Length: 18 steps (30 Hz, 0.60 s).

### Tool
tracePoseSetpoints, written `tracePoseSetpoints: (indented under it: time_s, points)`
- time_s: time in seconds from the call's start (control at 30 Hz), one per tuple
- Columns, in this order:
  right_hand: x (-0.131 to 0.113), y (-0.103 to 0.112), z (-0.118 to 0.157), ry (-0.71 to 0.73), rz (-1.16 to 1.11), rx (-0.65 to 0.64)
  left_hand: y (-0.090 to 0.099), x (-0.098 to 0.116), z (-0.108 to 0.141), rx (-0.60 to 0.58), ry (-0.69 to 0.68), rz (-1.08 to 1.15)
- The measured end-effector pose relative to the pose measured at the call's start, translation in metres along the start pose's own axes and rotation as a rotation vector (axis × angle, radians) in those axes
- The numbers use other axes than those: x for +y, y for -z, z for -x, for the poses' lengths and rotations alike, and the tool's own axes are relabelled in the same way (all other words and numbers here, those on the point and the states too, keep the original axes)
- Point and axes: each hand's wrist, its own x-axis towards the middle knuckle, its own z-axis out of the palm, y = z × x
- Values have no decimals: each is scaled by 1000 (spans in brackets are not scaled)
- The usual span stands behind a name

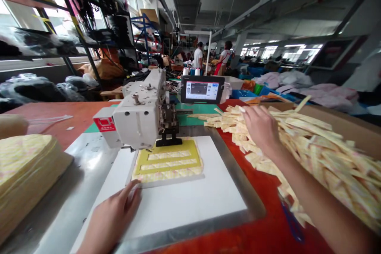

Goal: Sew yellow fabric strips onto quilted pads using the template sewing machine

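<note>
My left hand [113, 214] lies flat on the white work board [181, 210], its fingertips at the near left corner of a yellow slotted template [168, 162]. Quilted pale fabric shows through the template's slots. The template sits just under the presser foot of a white industrial sewing machine [139, 113]. My right hand [258, 130] is on a large heap of cut pale-yellow fabric strips [315, 154], fingers pressed into it. Whether those fingers grip any strips is hidden.
A stack of quilted fabric panels [20, 174] sits at the left on a grey metal table edge. A control touchscreen [202, 90] stands behind the machine. The orange-red table [59, 121] carries a cardboard tray [351, 131] under the strips. Shelves, bagged goods and co-workers fill the background.
</note>
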Motion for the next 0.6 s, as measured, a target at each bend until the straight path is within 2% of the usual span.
tracePoseSetpoints:
  time_s: [0.07,0.1,0.13,0.2,0.3,0.37,0.4,0.5,0.6]
  points:
    - [-4,30,-9,-34,-225,157,0,4,2,31,-17,109]
    - [-10,42,-10,-88,-358,162,1,7,3,45,-45,190]
    - [-17,52,-10,-140,-519,121,3,13,4,51,-86,280]
    - [-41,60,-1,-213,-921,-86,8,30,3,35,-174,455]
    - [-90,46,34,-310,-1464,-524,17,67,-4,-84,-204,695]
    - [-126,27,67,-377,-1650,-788,15,90,-11,-180,-146,933]
    - [-142,18,84,-410,-1707,-880,11,99,-15,-226,-100,1061]
    - [-176,-2,127,-545,-1804,-980,-12,112,-18,-317,26,1293]
    - [-185,-11,146,-579,-1808,-932,-32,111,-12,-307,75,1357]
